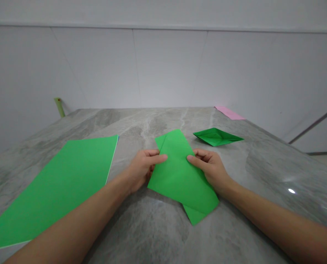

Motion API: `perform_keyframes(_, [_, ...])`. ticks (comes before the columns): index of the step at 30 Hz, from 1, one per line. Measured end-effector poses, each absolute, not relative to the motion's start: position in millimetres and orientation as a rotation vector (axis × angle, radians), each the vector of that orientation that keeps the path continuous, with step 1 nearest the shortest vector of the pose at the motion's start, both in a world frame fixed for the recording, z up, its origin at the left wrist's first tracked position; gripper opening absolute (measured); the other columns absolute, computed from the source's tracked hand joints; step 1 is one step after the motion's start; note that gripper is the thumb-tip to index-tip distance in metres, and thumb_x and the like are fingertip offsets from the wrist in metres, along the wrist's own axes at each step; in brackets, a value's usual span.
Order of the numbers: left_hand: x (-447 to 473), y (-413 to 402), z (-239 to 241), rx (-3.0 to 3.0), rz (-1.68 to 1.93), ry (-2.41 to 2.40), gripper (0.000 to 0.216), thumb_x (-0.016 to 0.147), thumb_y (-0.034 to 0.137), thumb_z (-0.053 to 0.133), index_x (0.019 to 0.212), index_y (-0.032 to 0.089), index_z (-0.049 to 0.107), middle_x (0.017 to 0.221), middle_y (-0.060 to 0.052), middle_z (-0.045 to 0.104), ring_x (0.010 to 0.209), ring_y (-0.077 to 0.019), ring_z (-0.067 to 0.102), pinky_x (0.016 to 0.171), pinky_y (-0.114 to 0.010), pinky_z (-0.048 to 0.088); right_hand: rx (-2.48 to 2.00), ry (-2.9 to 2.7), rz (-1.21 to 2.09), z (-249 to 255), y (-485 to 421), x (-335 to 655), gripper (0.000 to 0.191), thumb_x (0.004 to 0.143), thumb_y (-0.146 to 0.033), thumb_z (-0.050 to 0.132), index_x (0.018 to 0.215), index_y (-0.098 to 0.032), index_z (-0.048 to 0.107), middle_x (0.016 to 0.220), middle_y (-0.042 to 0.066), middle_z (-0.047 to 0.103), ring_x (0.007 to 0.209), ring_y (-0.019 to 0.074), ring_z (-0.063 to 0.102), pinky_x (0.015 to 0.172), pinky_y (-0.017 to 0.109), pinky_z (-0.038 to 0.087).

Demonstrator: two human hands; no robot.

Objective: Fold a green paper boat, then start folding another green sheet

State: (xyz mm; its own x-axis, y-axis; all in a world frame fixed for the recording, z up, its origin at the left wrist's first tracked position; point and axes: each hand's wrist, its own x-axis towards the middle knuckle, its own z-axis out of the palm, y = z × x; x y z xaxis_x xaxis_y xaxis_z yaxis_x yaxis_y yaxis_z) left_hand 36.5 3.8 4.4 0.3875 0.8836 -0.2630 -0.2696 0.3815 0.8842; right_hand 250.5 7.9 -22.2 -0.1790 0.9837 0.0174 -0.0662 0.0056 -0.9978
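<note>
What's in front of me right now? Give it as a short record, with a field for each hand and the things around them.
Left hand: grips the left side of angular folded green paper
Right hand: grips the same paper's right side
Left of hands: large flat green paper sheet
Beyond right hand: pointed, boat-shaped folded green paper
Far right corner: flat pink paper sheet
Surface: grey marbled tabletop

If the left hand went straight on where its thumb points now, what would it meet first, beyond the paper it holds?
Probably the right hand, which holds the opposite edge of the paper, roughly in line with the left hand. Depth is hard to judge from one view.
</note>
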Motion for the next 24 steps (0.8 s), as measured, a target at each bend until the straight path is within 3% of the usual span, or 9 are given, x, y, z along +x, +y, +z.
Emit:
perform_keyframes(4, [42, 2, -6, 0.937, 0.823, 0.938, 0.035, 0.057, 0.03, 0.087, 0.084, 0.012, 0.073, 0.083, -0.012, 0.076, 0.073, -0.0256, 0.072, 0.073, -0.038, 0.056, -1.1, -1.43, 1.286, -21, 8, 249, 0.029, 0.072, -0.045, 0.075, 0.071, -0.017, 0.067, 0.059, -0.001, 0.061, 0.049, 0.0116, 0.051, 0.046, 0.024, 0.038])
perform_keyframes(11, [42, 3, -8, 0.968, 0.869, 1.031, 0.03, 0.059, 0.032, 0.086, 0.077, 0.013, 0.071, 0.078, -0.01, 0.075, 0.066, -0.0236, 0.071, 0.069, -0.038, 0.056, -1.067, -1.545, 1.246, -24, 8, 248, 0.023, 0.076, -0.039, 0.072, 0.081, -0.017, 0.068, 0.07, 0.001, 0.068, 0.059, 0.0134, 0.06, 0.053, 0.024, 0.045])
perform_keyframes(24, [40, 8, -16, 0.973, 0.94, 1.053, 0.025, 0.065, 0.03, 0.081, 0.081, 0.014, 0.071, 0.081, -0.01, 0.076, 0.067, -0.0237, 0.071, 0.071, -0.039, 0.056, -1.065, -1.757, 1.119, -24, 5, 249, 0.026, 0.08, -0.03, 0.068, 0.103, -0.02, 0.064, 0.09, 0.004, 0.072, 0.078, 0.0206, 0.068, 0.067, 0.032, 0.053])
